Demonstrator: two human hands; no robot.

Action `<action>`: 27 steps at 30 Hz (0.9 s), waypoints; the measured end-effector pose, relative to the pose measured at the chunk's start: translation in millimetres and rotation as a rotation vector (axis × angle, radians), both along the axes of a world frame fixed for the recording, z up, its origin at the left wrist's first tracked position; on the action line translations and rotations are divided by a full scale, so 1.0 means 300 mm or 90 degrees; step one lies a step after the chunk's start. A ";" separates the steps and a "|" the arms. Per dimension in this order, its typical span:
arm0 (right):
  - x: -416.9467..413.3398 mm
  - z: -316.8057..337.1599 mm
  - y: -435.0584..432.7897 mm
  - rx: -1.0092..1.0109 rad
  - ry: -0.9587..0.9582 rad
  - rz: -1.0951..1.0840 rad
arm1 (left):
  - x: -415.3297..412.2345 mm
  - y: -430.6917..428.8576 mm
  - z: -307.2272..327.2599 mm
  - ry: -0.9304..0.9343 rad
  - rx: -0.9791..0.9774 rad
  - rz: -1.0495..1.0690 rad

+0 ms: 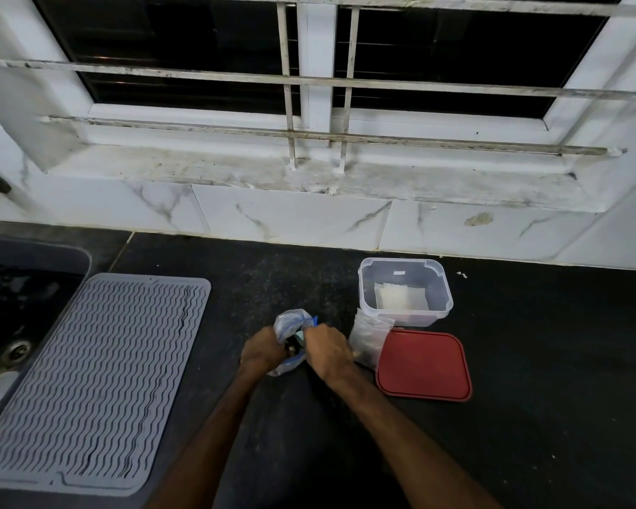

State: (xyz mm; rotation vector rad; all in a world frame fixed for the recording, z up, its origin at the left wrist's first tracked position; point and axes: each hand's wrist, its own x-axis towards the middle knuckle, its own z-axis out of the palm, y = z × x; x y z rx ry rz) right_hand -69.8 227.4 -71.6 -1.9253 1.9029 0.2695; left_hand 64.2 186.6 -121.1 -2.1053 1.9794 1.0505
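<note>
The left hand (261, 349) and right hand (327, 349) gripped the blue-edged plastic bag (291, 319) held between them, perhaps at its mouth; a red lid (425, 365) lay just right of the grip.

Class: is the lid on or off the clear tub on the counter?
Off. The clear tub stands open-topped, and the red lid lies flat on the counter in front of it.

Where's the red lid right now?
Head view, right side: the red lid lies flat on the dark counter, nearer the person than the clear tub, right of the right hand.
</note>
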 end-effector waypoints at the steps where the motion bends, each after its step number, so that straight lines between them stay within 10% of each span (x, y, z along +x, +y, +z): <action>1: -0.005 -0.003 0.002 -0.002 -0.007 -0.007 | -0.008 0.001 0.009 -0.005 0.002 -0.003; 12: -0.037 -0.065 0.034 -0.086 -0.203 -0.146 | -0.016 -0.001 0.030 0.096 -0.005 0.035; 27: -0.081 -0.106 0.043 0.106 -0.593 -0.446 | 0.008 -0.003 0.008 0.218 0.018 0.081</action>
